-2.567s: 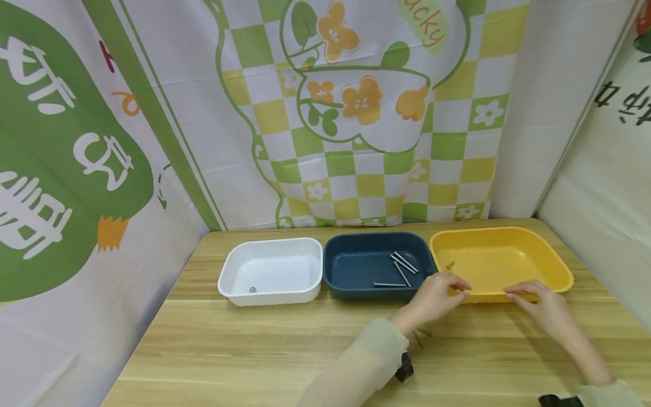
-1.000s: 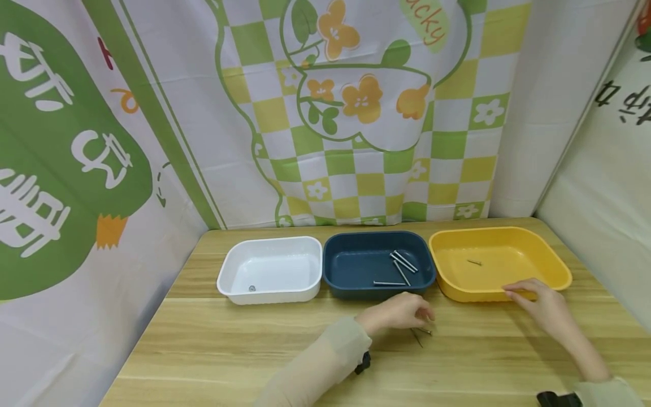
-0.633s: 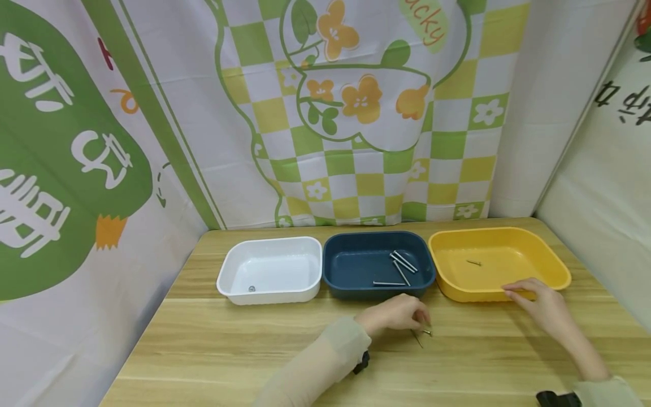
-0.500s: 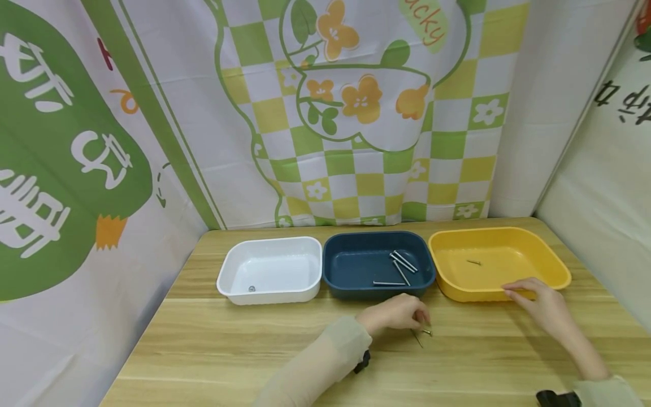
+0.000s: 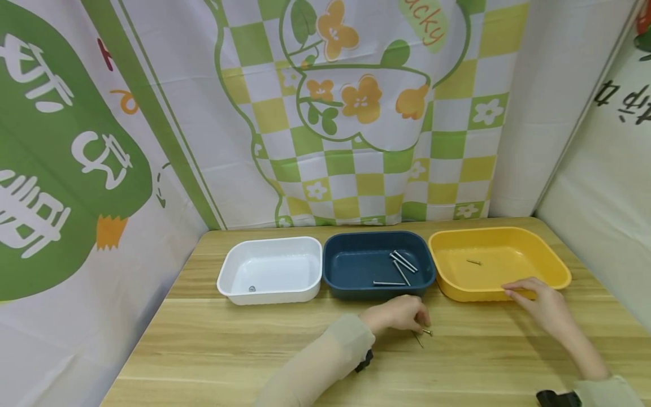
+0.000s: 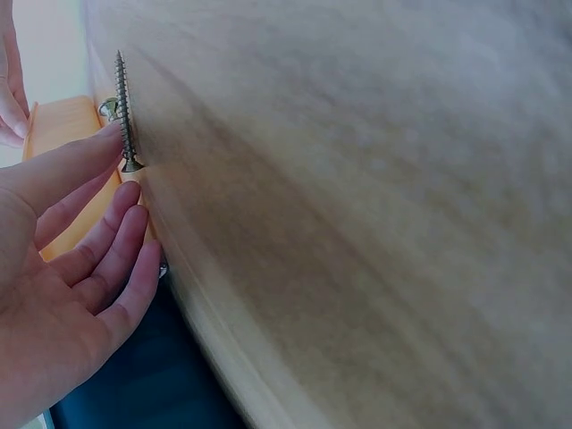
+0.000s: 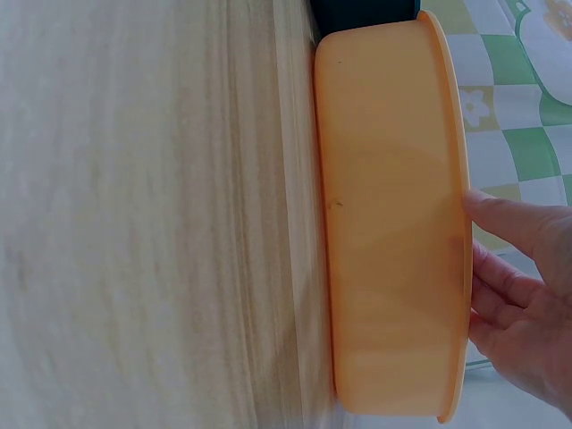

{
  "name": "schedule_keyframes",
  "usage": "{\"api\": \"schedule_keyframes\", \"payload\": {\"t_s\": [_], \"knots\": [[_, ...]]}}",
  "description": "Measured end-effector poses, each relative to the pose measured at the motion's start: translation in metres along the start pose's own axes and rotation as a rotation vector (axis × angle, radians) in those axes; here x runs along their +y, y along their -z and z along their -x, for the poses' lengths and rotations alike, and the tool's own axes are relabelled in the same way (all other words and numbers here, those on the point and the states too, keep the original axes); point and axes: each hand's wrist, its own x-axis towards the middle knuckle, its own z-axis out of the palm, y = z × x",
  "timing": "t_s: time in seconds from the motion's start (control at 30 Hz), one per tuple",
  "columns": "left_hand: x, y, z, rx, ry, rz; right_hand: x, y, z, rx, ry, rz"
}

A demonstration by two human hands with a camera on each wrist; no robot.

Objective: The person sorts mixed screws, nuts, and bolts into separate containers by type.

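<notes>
My left hand (image 5: 399, 312) is low over the table in front of the blue tray, its thumb and index finger pinching a brass-coloured screw (image 5: 428, 332) whose head sticks out past the fingertips. Another thin screw (image 5: 419, 340) lies right beside them; in the left wrist view this threaded screw (image 6: 123, 107) overlaps the thumb tip. My right hand (image 5: 541, 302) holds the front rim of the yellow tray (image 5: 468, 294), thumb outside and fingers over the edge, as the right wrist view shows. One small screw (image 5: 474, 262) lies in that tray.
The dark blue tray (image 5: 351, 293) stands left of the yellow one, with several long silver bolts (image 5: 404, 262) in it. Farther left, a white tray (image 5: 285, 297) holds a small metal piece (image 5: 251, 289). A printed curtain (image 5: 366, 186) hangs behind the wooden table (image 5: 218, 350).
My left hand has moved from the yellow tray's front left corner down left to the screws on the table. The small screw now lies inside the yellow tray. My right hand stays on the rim.
</notes>
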Motion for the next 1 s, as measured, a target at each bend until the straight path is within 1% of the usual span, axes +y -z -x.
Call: {"api": "schedule_keyframes", "payload": {"t_s": [0.17, 0.4, 0.7, 1.0], "knots": [[0.0006, 0.0001, -0.0008, -0.001, -0.001, -0.027, -0.0003, 0.0003, 0.0000, -0.011, -0.009, 0.003], [0.0015, 0.0015, -0.0004, -0.004, -0.023, -0.023, 0.0001, 0.0000, -0.0002, -0.007, -0.014, 0.001], [0.0015, 0.0000, -0.0013, -0.011, -0.003, -0.010, 0.0011, -0.0007, -0.0003, 0.012, 0.003, 0.000], [0.0011, -0.0009, -0.0012, -0.007, -0.014, -0.011, 0.0015, -0.0001, 0.0005, -0.017, -0.014, -0.003]]}}
